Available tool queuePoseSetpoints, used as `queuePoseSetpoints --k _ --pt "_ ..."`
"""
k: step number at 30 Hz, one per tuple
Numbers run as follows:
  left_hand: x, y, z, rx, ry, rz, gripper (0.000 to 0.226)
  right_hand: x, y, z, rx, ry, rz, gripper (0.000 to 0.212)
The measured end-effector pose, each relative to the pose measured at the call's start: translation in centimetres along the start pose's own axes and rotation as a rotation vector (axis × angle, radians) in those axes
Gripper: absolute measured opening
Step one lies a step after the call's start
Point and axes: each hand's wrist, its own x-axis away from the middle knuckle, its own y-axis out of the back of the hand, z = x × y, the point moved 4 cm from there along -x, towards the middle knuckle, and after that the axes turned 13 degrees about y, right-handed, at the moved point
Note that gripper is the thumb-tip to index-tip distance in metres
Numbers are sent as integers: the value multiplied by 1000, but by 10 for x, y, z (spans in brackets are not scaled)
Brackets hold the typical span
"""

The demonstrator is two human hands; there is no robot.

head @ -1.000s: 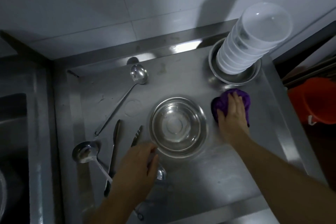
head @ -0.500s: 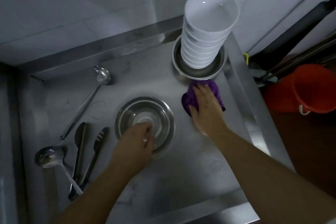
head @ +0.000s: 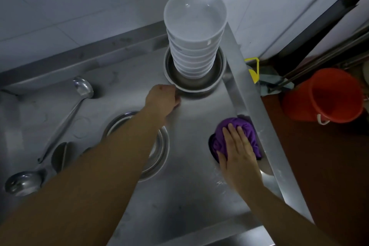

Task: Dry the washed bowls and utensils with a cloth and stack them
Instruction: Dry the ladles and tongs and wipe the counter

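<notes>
No readable writing; left hand grips steel bowl rim under white stack; right hand flat on purple cloth; two ladles at left.

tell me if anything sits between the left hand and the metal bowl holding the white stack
Nothing visible does. The left hand is already at the near rim of the metal bowl under the white bowl stack; whether it grips the rim can't be told.
</notes>
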Motion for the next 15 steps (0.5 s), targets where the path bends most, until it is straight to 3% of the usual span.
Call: queuePoseSetpoints --k 3,8,15 --pt "-5 -10 -4 264 67 37 10 1 -2 -1 27 5 4 73" --pt "0 -13 -10 398 119 32 3 2 -3 -1 46 0 25 74" --pt "-7 28 -8 327 87 -26 6 1 -1 0 26 -7 18 74"
